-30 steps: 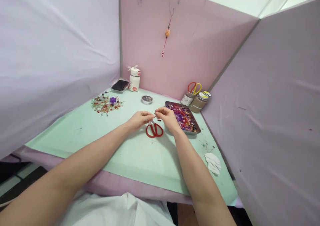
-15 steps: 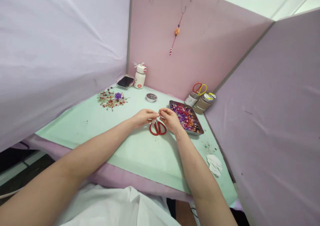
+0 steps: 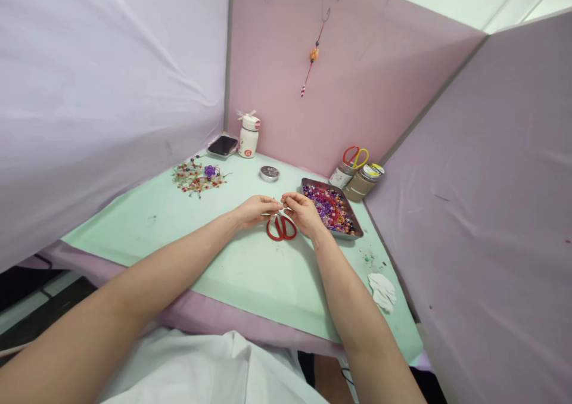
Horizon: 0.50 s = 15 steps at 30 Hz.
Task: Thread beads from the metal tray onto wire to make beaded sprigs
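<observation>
Fingertip to fingertip, my two hands meet above the middle of the mint-green tabletop (image 3: 250,273). My left hand (image 3: 255,210) is closed in a pinch, and my right hand (image 3: 302,212) pinches too. Whatever lies between the fingers is too small to name. Just below them, red-handled scissors (image 3: 281,229) lie on the table, their blades partly hidden under the hands. Right of my right hand is a dark metal tray (image 3: 357,232) filled with purple, red and orange beads (image 3: 328,207).
A pile of beaded strings (image 3: 196,177) lies to the left. Behind stand a phone (image 3: 223,146), a white bottle (image 3: 249,137) and a small round tin (image 3: 269,173). Jars (image 3: 365,182) with upright scissors (image 3: 356,156) are back right; a white cloth (image 3: 382,292) lies front right. A beaded string (image 3: 314,54) hangs from a hook.
The view has shifted very slightly. Both hands keep nearly the same pinched pose above the scissors, with only small finger movement.
</observation>
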Available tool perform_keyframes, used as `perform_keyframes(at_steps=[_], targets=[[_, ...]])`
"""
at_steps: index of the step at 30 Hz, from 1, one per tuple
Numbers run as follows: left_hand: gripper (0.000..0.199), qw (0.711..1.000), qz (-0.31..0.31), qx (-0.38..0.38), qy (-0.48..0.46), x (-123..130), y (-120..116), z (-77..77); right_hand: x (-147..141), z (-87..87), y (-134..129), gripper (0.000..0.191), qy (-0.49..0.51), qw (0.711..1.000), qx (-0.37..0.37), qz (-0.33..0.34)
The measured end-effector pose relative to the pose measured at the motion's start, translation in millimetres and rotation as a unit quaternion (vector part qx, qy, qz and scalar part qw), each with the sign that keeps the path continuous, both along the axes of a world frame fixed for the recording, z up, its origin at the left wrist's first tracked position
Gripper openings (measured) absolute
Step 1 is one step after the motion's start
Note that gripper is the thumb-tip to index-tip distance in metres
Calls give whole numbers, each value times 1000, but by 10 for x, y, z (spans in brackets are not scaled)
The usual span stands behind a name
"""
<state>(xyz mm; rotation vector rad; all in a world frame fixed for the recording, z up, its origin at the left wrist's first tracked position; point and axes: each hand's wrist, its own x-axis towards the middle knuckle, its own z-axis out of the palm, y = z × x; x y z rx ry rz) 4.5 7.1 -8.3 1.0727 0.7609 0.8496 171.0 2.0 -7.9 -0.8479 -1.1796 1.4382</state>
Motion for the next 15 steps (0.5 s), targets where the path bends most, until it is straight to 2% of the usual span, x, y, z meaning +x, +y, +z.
perform_keyframes(at_steps=[15], targets=[[27, 1000, -9, -7, 9, 3, 2, 13, 12, -19, 16, 22, -27, 1000, 14, 5]])
